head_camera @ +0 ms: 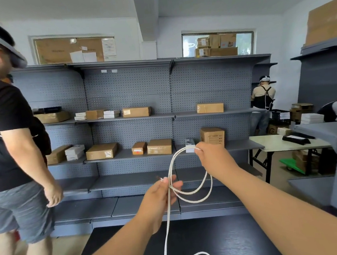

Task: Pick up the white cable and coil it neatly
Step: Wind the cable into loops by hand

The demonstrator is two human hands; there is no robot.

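Surroundings, centre and upper frame: grey pegboard shelving (pixel 129 90) spanning the back wall, stocked with brown cardboard boxes (pixel 102 151) and a few white cartons.
Left edge: a standing person in a black shirt (pixel 5 126) and grey shorts, turned toward the shelves.
Far right, middle height: a second person (pixel 264 101) facing away, with a white folding table (pixel 278 143) nearby.
Bottom centre: a black tabletop (pixel 226 241) directly below the hands.
Nothing stands between the hands.

Task item: white cable (pixel 168 215), centre frame. It is held in the air in two loops between the hands. One strand drops from the lower hand to a loose tangle on the black tabletop at the bottom edge.

Left hand (pixel 160 198): lower centre, forearm rising from the bottom of the frame. Thumb and fingers pinch the cable where the loops cross, with a short cable end poking up above the fingertips.

Right hand (pixel 211 154): higher and right of centre, arm stretched forward. The fingers are curled round the top of the loops, in front of a small white box (pixel 190 144) on the shelf.
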